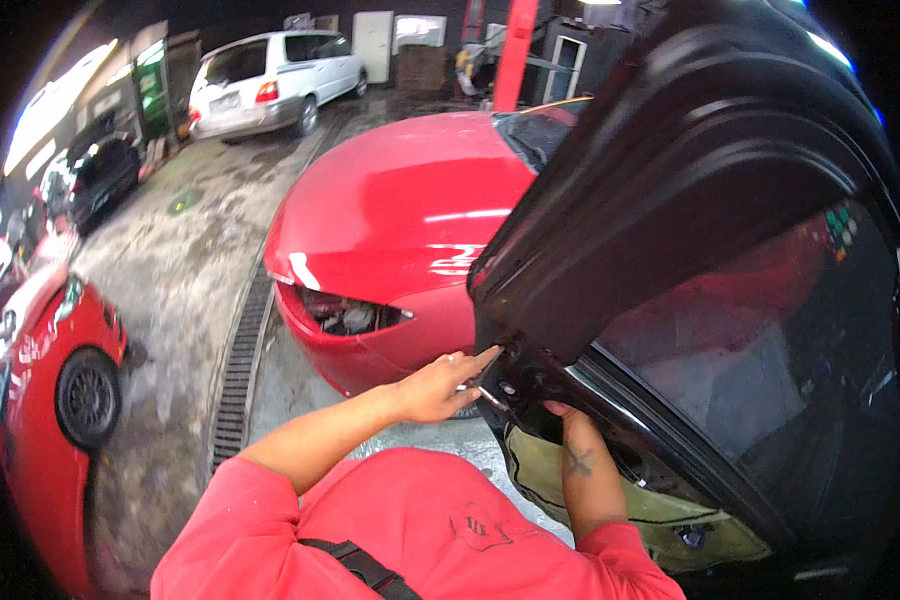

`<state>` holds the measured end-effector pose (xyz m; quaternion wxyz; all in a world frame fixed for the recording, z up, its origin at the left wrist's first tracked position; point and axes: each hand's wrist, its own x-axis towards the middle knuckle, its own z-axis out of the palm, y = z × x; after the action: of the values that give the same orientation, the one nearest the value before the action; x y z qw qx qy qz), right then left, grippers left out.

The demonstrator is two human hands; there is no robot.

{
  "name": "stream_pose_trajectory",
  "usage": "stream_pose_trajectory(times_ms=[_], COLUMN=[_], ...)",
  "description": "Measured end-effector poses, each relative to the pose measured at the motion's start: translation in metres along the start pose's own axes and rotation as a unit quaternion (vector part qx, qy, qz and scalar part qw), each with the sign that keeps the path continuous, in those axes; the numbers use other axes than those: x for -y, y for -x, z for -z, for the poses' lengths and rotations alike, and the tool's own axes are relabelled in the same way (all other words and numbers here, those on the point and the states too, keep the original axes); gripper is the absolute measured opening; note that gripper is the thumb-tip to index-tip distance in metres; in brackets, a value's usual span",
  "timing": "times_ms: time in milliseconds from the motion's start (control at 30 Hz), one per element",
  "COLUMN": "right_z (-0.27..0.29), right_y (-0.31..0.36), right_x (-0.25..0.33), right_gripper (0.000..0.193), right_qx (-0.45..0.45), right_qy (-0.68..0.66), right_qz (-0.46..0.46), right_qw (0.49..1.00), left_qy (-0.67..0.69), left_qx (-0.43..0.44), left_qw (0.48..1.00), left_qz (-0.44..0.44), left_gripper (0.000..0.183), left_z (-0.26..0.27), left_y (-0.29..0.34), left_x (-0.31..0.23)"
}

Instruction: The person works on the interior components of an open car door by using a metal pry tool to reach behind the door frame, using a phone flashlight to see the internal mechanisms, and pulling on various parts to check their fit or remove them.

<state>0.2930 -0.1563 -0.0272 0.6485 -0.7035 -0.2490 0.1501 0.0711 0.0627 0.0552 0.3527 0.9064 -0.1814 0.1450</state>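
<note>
A black car door (670,180) with a tinted window (770,340) stands open in front of me, filling the right side. My left hand (438,386) reaches to the door's lower left corner, its index finger laid against the edge, and a thin silver tool (492,398) pokes out from under its fingers toward the door. My right hand (562,412) grips the door's bottom edge just right of that corner; its fingers are hidden behind the panel. Below the door edge I see a yellow-green inner panel (610,500).
A red car (400,220) sits right behind the door, its headlight opening bare. A drain grating (242,360) runs along the wet concrete floor. Another red car (40,400) is at the left, with a white van (270,85), a dark car (105,175) and a red post (515,50) farther back.
</note>
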Motion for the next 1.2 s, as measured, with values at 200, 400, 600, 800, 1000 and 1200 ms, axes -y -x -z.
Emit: stream_pose_trajectory(times_ms=[200,400,600,800,1000,1200], right_z=[-0.004,-0.009,-0.018,-0.009,-0.015,-0.015], right_y=[-0.001,-0.008,-0.016,-0.014,-0.017,-0.020], right_x=[-0.005,0.003,0.007,0.011,0.011,0.013], right_gripper=[0.049,0.049,0.049,0.050,0.050,0.050], right_qx=[0.006,0.010,0.020,0.013,0.022,0.022], right_qy=[0.011,0.018,0.021,0.026,0.026,0.026], right_qz=[-0.002,-0.002,-0.008,-0.004,-0.009,-0.007], right_qw=[1.000,1.000,1.000,1.000,0.999,0.999], left_qy=[-0.010,0.001,0.033,0.041,0.049,0.076], left_qx=[-0.009,-0.015,-0.029,-0.048,-0.052,-0.048], left_qw=[1.000,1.000,0.998,0.998,0.997,0.996], left_qz=[0.002,0.024,0.033,0.024,0.017,0.024], left_gripper=[0.079,0.080,0.079,0.080,0.080,0.079], left_z=[-0.011,-0.017,-0.010,-0.022,-0.026,-0.025], left_y=[0.011,0.010,0.019,0.025,0.037,0.042], left_x=[-0.005,-0.001,-0.005,-0.008,-0.003,-0.006])
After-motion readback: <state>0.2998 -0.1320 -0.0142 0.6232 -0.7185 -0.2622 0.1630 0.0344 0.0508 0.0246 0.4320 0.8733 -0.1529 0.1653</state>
